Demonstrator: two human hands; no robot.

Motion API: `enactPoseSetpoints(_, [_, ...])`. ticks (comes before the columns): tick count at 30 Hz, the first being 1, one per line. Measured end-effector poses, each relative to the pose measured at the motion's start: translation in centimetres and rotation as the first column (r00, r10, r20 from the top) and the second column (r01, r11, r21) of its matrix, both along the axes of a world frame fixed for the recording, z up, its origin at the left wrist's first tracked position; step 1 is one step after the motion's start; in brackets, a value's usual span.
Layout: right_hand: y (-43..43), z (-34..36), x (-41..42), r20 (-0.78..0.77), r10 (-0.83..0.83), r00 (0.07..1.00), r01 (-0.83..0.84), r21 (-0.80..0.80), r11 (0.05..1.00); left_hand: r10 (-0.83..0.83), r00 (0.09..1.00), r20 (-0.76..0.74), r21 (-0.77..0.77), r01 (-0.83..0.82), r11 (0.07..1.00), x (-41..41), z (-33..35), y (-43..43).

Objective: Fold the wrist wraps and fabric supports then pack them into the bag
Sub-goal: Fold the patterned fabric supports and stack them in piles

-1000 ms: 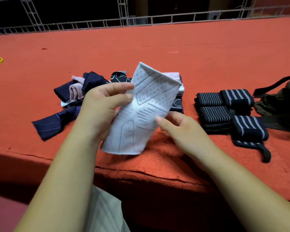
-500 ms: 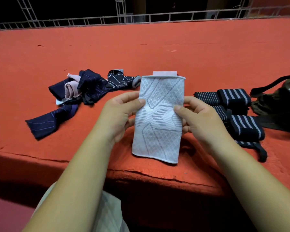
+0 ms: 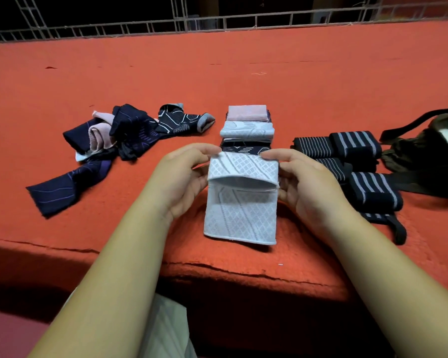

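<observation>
Two hands hold the white support (image 3: pixel 241 213) by its upper corners: the left hand (image 3: pixel 184 177) pinches the left corner and the right hand (image 3: pixel 303 182) pinches the right. Its top part is folded down over the lower part, near the front edge of the red table (image 3: pixel 243 73). Just behind lies a stack of folded supports (image 3: pixel 247 127); the striped wrist wraps (image 3: pixel 357 148) and the bag (image 3: pixel 429 151) sit to the right. The bag's white patch is too blurred to read

A white patterned fabric support (image 3: pixel 241 218) hangs over the worktop's (image 3: pixel 243 73) near edge, its top folded down toward the front, pinched at the fold by the left hand (image 3: pixel 184 177) and right hand (image 3: pixel 303 182). Behind it sits a folded stack (image 3: pixel 247 126). A loose dark-and-pink heap (image 3: pixel 130 130) lies to the left. To the right are rolled striped wrist wraps (image 3: pixel 357 148), and beside them the olive bag (image 3: pixel 429 151).
</observation>
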State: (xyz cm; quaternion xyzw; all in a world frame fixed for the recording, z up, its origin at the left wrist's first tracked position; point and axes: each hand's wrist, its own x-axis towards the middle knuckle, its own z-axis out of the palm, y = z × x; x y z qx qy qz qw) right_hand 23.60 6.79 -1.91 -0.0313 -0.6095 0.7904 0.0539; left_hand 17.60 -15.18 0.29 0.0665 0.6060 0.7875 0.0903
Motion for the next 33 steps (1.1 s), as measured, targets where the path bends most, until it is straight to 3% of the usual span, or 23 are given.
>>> enactPoseSetpoints(3, [0.3,-0.3,-0.2,-0.020,0.028,0.999,-0.028,-0.005,1.000,-0.004,1.000,-0.003,0.001,0.004,1.000,0.3,0.1,0.1])
enactPoseSetpoints(8, [0.4,-1.0,0.0,-0.080,0.087,0.993,-0.071,0.187,0.980,-0.071,0.997,-0.019,-0.003,0.071,0.997,0.3,-0.5,-0.4])
enactPoseSetpoints(18, [-0.1,-1.4,-0.1,-0.155,0.071,0.985,-0.012,0.349,0.937,0.014,0.999,-0.052,-0.127,-0.021,0.992,0.0,-0.7,-0.4])
enactPoseSetpoints(21, [-0.2,-1.7,-0.1,-0.177,0.031,0.984,0.039,0.380,0.924,-0.060,0.998,-0.023,-0.146,0.056,0.988,0.1,-0.9,-0.4])
enactPoseSetpoints(25, [-0.4,-2.1,-0.2,-0.189,-0.014,0.982,0.088,0.386,0.918,-0.234,0.971,-0.040,-0.335,0.207,0.919,0.9,-1.0,-0.8])
enactPoseSetpoints(29, [-0.4,-1.6,-0.1,-0.160,-0.019,0.987,0.074,0.348,0.935,-0.201,0.975,-0.089,-0.283,0.169,0.944,1.0,-0.8,-0.7])
enactPoseSetpoints(33, [-0.1,-0.6,0.8,-0.075,0.069,0.995,-0.031,0.431,0.902,-0.152,0.978,-0.141,-0.223,0.118,0.968,0.6,-0.7,-0.6])
